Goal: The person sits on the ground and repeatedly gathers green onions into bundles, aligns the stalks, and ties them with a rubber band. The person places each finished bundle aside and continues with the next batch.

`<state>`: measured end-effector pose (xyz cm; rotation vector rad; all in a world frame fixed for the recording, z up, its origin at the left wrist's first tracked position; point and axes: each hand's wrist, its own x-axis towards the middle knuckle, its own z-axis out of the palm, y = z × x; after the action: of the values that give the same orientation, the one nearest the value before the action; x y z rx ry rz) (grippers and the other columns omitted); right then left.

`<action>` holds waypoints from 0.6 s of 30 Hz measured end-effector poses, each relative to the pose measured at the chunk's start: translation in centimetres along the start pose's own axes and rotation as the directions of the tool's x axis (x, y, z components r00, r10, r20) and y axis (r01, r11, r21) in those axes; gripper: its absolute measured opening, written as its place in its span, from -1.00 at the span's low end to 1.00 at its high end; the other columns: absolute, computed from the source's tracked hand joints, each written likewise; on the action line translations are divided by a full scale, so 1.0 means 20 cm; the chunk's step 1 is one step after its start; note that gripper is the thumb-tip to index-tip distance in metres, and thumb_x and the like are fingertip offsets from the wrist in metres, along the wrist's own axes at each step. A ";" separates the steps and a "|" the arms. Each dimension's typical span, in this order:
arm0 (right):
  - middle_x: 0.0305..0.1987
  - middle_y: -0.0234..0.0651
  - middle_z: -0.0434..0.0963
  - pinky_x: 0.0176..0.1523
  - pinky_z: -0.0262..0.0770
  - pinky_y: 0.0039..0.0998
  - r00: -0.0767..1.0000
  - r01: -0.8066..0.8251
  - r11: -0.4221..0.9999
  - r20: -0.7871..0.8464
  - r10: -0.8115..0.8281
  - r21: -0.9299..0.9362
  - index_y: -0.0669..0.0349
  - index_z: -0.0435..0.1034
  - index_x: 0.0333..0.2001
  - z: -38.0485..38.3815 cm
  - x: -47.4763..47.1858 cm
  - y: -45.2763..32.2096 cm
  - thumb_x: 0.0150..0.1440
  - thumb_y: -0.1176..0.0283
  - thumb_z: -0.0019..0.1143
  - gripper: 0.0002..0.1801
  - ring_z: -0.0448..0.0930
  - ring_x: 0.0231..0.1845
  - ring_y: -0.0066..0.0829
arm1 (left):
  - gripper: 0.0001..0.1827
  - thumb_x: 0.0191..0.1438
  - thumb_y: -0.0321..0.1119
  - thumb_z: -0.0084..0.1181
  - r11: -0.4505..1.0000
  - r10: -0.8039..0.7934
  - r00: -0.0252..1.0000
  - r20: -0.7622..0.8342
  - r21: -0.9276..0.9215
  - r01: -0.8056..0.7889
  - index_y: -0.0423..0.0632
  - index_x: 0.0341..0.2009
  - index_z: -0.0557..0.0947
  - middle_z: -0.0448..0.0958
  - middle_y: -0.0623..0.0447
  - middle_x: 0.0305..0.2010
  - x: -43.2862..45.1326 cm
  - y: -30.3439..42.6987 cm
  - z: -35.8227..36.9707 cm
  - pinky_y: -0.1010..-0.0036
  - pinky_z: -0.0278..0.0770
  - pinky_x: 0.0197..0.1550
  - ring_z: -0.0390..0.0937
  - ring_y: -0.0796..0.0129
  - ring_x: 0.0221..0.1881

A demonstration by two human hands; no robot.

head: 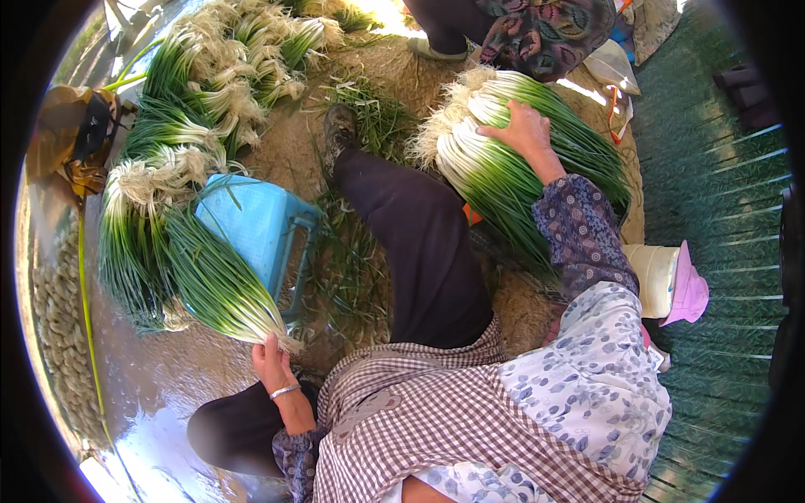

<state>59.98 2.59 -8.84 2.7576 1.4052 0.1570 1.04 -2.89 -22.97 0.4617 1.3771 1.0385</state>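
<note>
My left hand (275,368), with a silver bangle at the wrist, has its fingers on the white root end of a green onion bunch (220,276). That bunch lies slantwise over a light-blue plastic stool (242,207), its leaves pointing away from me. On my right, a large heap of green onions (497,163) lies with white stems and pale roots toward the left. Over its stems rests my right hand (525,129), thumb and fingers spread, gripping nothing that shows. What supports the heap is mostly hidden.
Many bunched green onions (233,82) are piled at the far left. Loose leaf trimmings (352,270) litter the ground by my leg. Another person's patterned clothing (553,31) is beyond the heap. A cream bucket (651,276) with a pink hat (685,286) stands at right, beside planted rows (710,226).
</note>
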 end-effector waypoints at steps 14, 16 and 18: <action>-0.13 -0.19 0.50 -0.03 0.44 -0.34 0.811 0.532 0.748 -0.494 -0.314 0.398 0.25 0.43 -0.10 -0.10 -0.13 -0.29 0.05 0.32 0.26 -0.64 0.52 -0.11 -0.32 | -0.60 0.05 -0.43 0.21 0.944 0.117 0.989 0.092 -0.320 -0.082 -0.22 -0.01 0.45 0.54 -0.05 -0.18 -0.04 0.12 0.17 0.39 0.53 -0.35 0.53 0.29 -0.34; -0.16 -0.28 0.52 -0.12 0.48 -0.45 0.859 0.489 0.449 -0.325 -0.396 0.748 0.21 0.44 -0.12 -0.19 -0.32 -0.54 0.07 0.40 0.22 -0.71 0.55 -0.20 -0.46 | -0.60 0.04 -0.43 0.21 0.951 0.191 0.968 0.164 -0.274 -0.141 -0.23 -0.01 0.45 0.55 -0.07 -0.19 -0.09 0.17 0.19 0.39 0.54 -0.34 0.53 0.31 -0.34; -0.27 -0.41 0.55 -0.20 0.49 -0.52 0.792 0.463 0.335 -0.214 -0.572 0.821 0.20 0.46 -0.15 -0.21 -0.58 -0.82 0.08 0.40 0.21 -0.75 0.55 -0.31 -0.60 | -0.60 0.03 -0.45 0.21 0.948 0.229 0.941 0.248 -0.278 -0.157 -0.22 -0.01 0.47 0.57 -0.12 -0.20 -0.13 0.20 0.19 0.40 0.55 -0.33 0.55 0.32 -0.35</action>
<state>39.56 2.80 -6.84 2.4922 2.8319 -0.9819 3.56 -1.89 -17.57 0.5366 0.9463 1.2433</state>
